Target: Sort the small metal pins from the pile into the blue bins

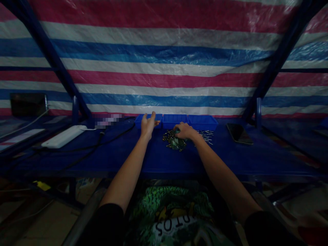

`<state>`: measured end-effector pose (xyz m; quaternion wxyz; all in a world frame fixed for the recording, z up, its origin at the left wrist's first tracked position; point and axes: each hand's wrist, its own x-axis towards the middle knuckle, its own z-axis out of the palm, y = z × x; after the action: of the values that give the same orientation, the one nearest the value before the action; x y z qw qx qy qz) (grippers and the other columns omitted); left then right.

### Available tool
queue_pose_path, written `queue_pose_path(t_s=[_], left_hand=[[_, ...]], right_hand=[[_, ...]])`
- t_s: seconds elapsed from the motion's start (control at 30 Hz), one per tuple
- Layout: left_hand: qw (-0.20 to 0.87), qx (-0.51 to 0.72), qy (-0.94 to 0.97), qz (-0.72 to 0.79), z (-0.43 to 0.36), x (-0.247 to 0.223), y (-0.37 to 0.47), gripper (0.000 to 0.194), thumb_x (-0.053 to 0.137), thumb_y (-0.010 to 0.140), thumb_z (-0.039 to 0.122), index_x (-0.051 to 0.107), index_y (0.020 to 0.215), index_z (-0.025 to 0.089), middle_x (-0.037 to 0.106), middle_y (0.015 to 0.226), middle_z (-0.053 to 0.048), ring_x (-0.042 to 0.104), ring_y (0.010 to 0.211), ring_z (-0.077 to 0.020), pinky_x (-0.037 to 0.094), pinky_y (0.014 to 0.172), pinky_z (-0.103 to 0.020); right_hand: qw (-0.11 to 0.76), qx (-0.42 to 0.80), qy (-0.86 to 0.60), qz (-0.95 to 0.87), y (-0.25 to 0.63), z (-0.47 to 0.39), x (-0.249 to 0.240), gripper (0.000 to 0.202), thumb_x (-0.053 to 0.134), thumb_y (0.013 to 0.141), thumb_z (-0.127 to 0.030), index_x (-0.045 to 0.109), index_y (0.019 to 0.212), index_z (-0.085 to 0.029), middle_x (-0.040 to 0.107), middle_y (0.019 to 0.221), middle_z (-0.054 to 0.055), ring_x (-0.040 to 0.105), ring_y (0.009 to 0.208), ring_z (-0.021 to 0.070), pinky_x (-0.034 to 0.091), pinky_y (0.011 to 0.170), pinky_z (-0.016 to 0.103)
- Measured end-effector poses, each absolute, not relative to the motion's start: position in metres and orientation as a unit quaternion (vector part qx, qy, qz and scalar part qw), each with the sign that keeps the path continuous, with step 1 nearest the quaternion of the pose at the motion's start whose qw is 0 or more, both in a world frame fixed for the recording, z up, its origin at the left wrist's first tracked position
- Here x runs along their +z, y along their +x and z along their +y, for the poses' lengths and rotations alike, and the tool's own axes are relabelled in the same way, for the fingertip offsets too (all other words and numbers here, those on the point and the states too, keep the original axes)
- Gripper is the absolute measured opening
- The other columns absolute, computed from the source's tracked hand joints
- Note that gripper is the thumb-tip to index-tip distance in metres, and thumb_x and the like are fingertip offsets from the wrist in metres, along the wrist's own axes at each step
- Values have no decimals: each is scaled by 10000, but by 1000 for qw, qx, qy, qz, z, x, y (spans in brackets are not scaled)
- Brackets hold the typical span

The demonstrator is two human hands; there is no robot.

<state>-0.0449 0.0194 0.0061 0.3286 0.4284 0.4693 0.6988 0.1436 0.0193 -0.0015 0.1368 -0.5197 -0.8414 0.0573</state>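
Three blue trays stand in a row at the back of the blue table: a left tray [138, 120], a middle tray [175, 119] and a right tray [203, 120]. My left hand [149, 125] is raised at the left tray, its fingers apart and nothing in it. Bent over a pile of small metal parts [169, 138] is my right hand [183, 131], its fingertips down at the pile; what they hold, if anything, is hidden. Greenish pieces [177, 143] lie in the pile under it. Long screws or nails [207, 136] are spread to the right of that hand.
A phone [239, 133] lies on the table [164, 164] at the right. On the left are a white power strip [64, 136], black cables [102, 143] and a dark screen [28, 104]. Blue metal posts rise on both sides before a striped sheet [164, 82].
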Motion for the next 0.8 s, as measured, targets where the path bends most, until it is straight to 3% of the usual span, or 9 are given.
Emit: queue_pose_path(t_s=[0.07,0.17,0.27,0.4,0.5,0.6,0.8], left_hand=[[276,651,510,490,16,1,-37,606,591,785,441,373,1273,155,641,909,-80,623,580,-115,475,566,-222],[197,556,621,516,12,-6,-26,539,576,802,401,426,1258,156,649,948,-93,616,580,-120,465,589,-237],[130,497,681,522,9,-7,-20,423,570,807,358,523,1167,141,649,973,-99,612,611,-128,460,620,-250],[93,511,676,523,9,-2,-21,317,518,833,333,578,1072,134,655,921,-84,608,629,-131,459,626,-246],[107,515,670,524,10,0,-24,293,457,862,364,613,972,142,657,841,-62,605,609,-132,454,613,-242],[163,497,668,530,12,-4,-23,418,350,893,462,614,955,144,650,752,-51,596,565,-139,446,581,-250],[275,484,671,491,9,-9,-11,535,246,904,524,539,1117,131,647,781,-80,600,562,-150,430,524,-253]], right_hand=[[126,53,-511,-849,146,19,-1,379,565,707,-235,597,1084,-269,538,1139,86,518,1036,254,413,856,369],[163,46,-510,-843,147,22,-2,319,534,706,-154,618,1007,-224,574,1075,94,546,985,241,414,838,334],[254,54,-518,-815,147,27,-2,241,491,751,-161,613,955,-200,615,1001,93,561,944,231,414,811,328],[402,134,-492,-761,146,35,0,191,512,741,-197,587,915,-185,625,881,56,563,830,187,416,763,310],[479,265,-428,-719,144,37,2,173,536,664,-173,550,837,-180,579,778,4,535,735,142,412,701,273],[508,372,-343,-697,144,35,4,148,527,594,-145,513,738,-175,521,697,-29,487,656,110,382,647,246],[530,420,-283,-681,145,32,3,130,482,576,-153,525,697,-173,508,683,-30,454,653,103,353,642,242]])
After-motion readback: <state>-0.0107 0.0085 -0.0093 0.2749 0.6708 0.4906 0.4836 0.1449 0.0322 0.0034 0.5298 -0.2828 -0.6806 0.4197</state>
